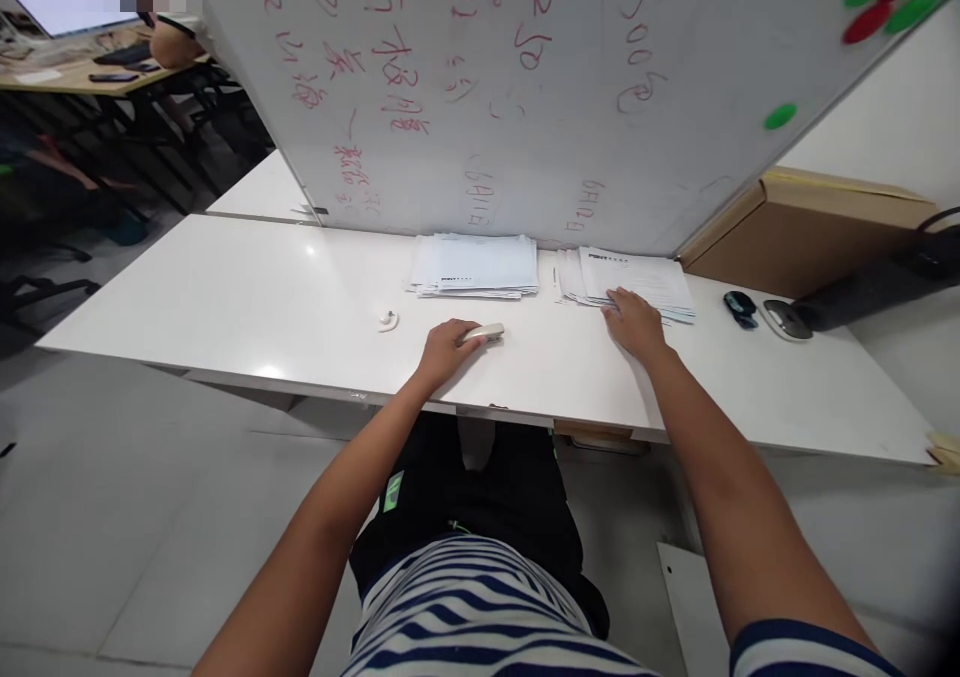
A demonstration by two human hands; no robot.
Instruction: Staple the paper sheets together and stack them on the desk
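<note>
My left hand (448,350) is closed round a small, pale, elongated stapler (489,332), held just above or on the white desk. Its front end points right, and my fingers cover the back. To the right, my right hand (636,325) is at the near edge of a stack of printed papers (637,275), fingers bent over the sheets. The thumb is partly hidden. A second, bluish-white stack of papers (480,262) lies to the left of it, untouched, against the foot of the whiteboard.
A small white curled object (388,321) lies left of my left hand. The whiteboard (540,137) with red writing stands behind the papers. On the right are a dark small object (740,307), a grey-topped mouse-like device (786,319) and a cardboard box (802,232). A person sits far left.
</note>
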